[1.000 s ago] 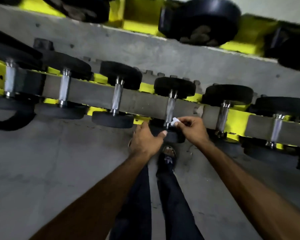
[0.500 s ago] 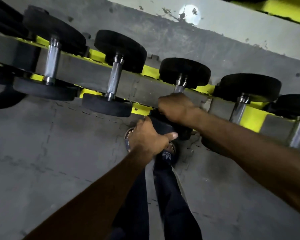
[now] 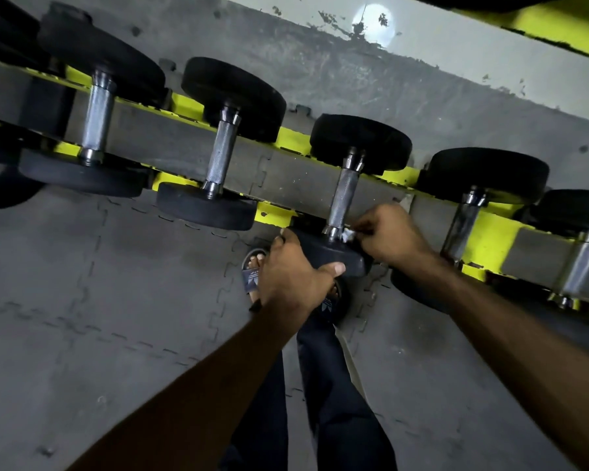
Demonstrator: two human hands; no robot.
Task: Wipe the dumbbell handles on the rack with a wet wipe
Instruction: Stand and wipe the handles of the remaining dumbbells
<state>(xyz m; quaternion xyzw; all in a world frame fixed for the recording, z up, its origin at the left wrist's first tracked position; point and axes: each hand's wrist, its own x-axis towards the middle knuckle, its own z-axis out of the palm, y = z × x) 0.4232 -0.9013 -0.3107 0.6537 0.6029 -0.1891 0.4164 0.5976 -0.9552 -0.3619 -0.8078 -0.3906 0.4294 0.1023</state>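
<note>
Right hand (image 3: 393, 237) lower, grip tight on one wipe (image 3: 347, 235); left hand (image 3: 291, 270) around one dumbbell (image 3: 344, 198) of five.

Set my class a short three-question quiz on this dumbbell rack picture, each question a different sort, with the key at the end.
1. Multiple choice: the right hand pinches the wet wipe at which part of the handle? A near end, B middle, C far end.
2. True or false: the left hand holds the wet wipe.
3. Fill in: the left hand grips the dumbbell's near black ____.
Key: 1 A; 2 false; 3 head.
</note>
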